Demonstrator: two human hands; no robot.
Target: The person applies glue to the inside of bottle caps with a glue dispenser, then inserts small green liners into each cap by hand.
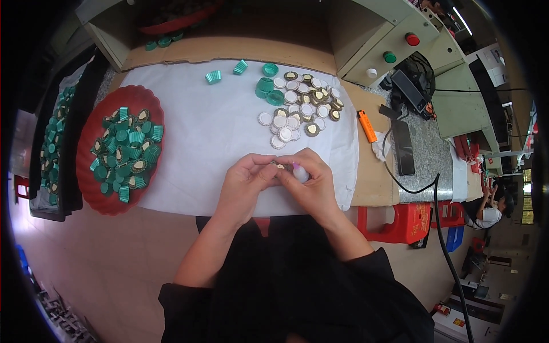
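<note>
Near the front edge of the white cloth, my two hands meet. My left hand (pixel 239 186) is closed on a small crown cap (pixel 280 166), pinched between the fingertips and mostly hidden by them. My right hand (pixel 319 191) wraps round a small white squeeze bottle (pixel 301 174) with a pink tip, which sits right beside the cap. Beyond the hands lies a loose spread of crown caps (pixel 311 129), some with pale discs up and some showing gold. Green pleated cups (pixel 264 86) sit at the left edge of that spread, and two more lie farther left.
A red scalloped tray (pixel 91 186) heaped with green cups and caps stands at the left, beside a black bin (pixel 48 214) of more cups. To the right are an orange lighter (pixel 367 127), a dark phone-like slab (pixel 404 147), a black cable (pixel 438 228) and red stools (pixel 403 223).
</note>
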